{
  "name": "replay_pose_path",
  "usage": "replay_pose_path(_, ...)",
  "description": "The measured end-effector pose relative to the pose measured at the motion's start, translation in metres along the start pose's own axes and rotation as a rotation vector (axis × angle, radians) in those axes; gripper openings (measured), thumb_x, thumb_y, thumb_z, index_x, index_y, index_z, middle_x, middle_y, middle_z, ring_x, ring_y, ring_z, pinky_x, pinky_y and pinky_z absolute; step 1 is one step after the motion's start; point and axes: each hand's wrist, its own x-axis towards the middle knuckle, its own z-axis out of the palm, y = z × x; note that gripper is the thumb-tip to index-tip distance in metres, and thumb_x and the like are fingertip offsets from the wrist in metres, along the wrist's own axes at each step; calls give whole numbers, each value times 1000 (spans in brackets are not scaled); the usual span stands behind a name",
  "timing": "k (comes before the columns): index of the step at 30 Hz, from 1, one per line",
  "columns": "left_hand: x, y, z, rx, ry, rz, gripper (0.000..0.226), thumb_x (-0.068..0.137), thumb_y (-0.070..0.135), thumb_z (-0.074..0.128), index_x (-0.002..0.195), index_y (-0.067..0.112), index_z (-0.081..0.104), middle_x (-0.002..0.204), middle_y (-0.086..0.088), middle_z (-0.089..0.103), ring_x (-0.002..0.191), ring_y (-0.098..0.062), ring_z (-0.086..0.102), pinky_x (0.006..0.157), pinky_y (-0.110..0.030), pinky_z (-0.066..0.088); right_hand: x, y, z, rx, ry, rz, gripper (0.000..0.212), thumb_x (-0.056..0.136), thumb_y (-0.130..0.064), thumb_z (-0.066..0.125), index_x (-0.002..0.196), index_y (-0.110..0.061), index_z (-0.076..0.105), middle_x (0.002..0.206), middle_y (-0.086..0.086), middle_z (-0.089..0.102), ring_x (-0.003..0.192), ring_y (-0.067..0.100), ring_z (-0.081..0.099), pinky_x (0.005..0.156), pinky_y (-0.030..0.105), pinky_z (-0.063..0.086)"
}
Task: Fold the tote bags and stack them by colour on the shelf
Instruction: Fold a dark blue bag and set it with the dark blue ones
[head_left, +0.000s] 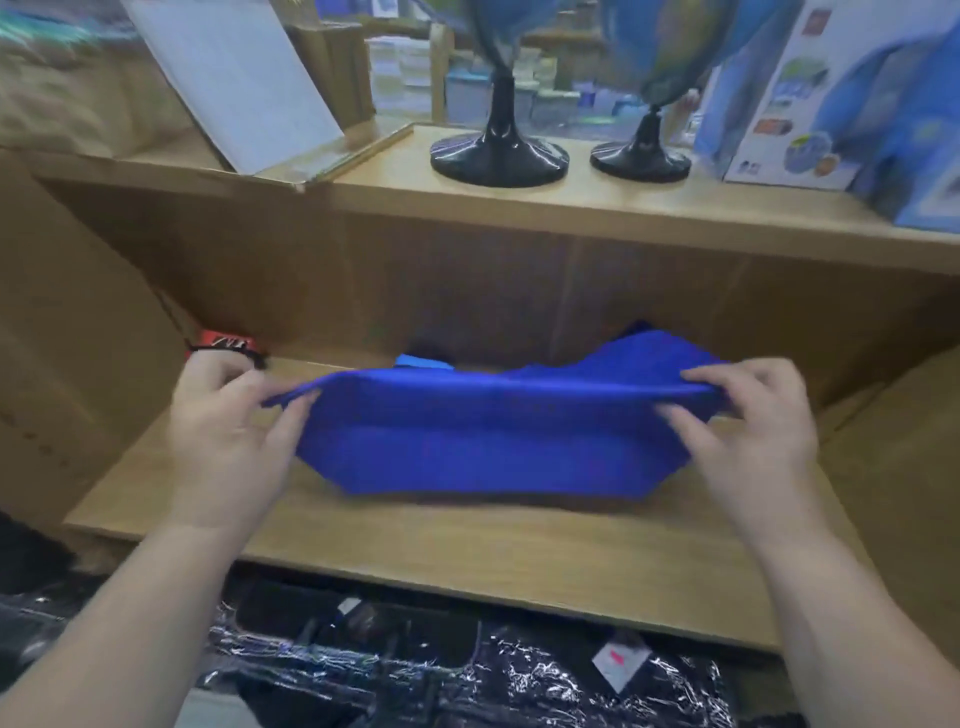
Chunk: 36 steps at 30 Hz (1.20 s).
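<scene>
A folded royal-blue tote bag (493, 436) hangs just above the wooden shelf board (467, 556), stretched between both hands. My left hand (234, 431) pinches its left upper edge between thumb and fingers. My right hand (748, 431) pinches the right upper edge the same way. Behind the bag, deeper in the shelf, a lighter blue piece (423, 361) peeks out, mostly hidden. At the shelf's back left lies a red item with black straps (228, 345).
The shelf top above carries two globes on black stands (498, 150) (641, 156), a tilted white board (234, 78) and a printed blue box (831, 93). Cardboard boxes flank the shelf on both sides. Dark plastic-wrapped goods (467, 670) lie below the shelf's front edge.
</scene>
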Motion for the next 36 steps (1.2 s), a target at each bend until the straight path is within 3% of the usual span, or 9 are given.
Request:
replay_pose_path(5,7,-25,1,-91,56,228,10,88,7,70,85,-2,74,113,-22,66,99,-36,61,89,-45,51,-18,-19,-17,-109,214,-190,9,78,-7,76,86,-2,74,130,-7,50,113,38,54,94,44,47)
replay_pose_path(8,-22,-51,12,-71,-154,325,18,85,10,59,74,-1,69,122,-16,69,105,-31,62,89,-42,49,-54,7,2,-194,-82,-149,25,65,7,82,78,-8,68,129,11,64,118,38,60,97,51,49)
replay_pose_path(11,-64,-78,22,-138,-514,332,7,73,15,58,70,10,59,129,-2,63,111,-28,67,90,-35,45,-102,32,19,-138,-509,-19,60,56,6,86,83,-33,49,138,-9,54,130,32,57,103,35,45)
replay_pose_path(17,-105,-106,19,-173,-892,173,40,76,37,60,114,24,66,136,10,58,123,-17,58,106,-22,36,-137,30,21,-98,-812,151,65,74,-57,81,131,-51,51,142,-30,39,141,-6,31,110,17,28)
replay_pose_path(22,-88,-100,21,-91,-958,188,58,77,62,60,122,29,71,129,4,67,110,-19,63,95,-35,48,-118,28,26,-213,-920,116,95,61,-100,42,141,-50,49,150,-22,42,136,4,39,114,29,33)
replay_pose_path(26,-77,-105,16,-305,-977,-87,49,74,24,89,118,35,71,117,12,72,109,-10,66,98,-25,46,-114,41,15,-74,-981,176,74,68,-58,86,133,-63,48,147,-28,45,134,-4,41,114,21,31)
replay_pose_path(29,-76,-106,16,-513,-939,-393,45,76,4,84,108,34,73,102,8,76,100,-9,70,95,-24,50,-113,42,9,158,-835,394,46,79,-14,85,113,-42,73,121,-22,70,116,-2,62,98,8,41)
replay_pose_path(33,-75,-97,23,-596,-790,-589,24,85,8,76,102,25,72,87,1,74,78,-13,62,75,-21,48,-112,38,13,315,-694,596,10,91,-10,72,99,-15,72,91,-13,77,85,0,68,74,10,47)
replay_pose_path(36,-75,-85,32,-605,-724,-689,16,92,6,69,102,18,65,83,12,75,74,-2,66,69,-12,48,-112,33,24,354,-584,697,12,98,-14,64,107,-13,71,99,-10,78,93,0,71,79,13,50)
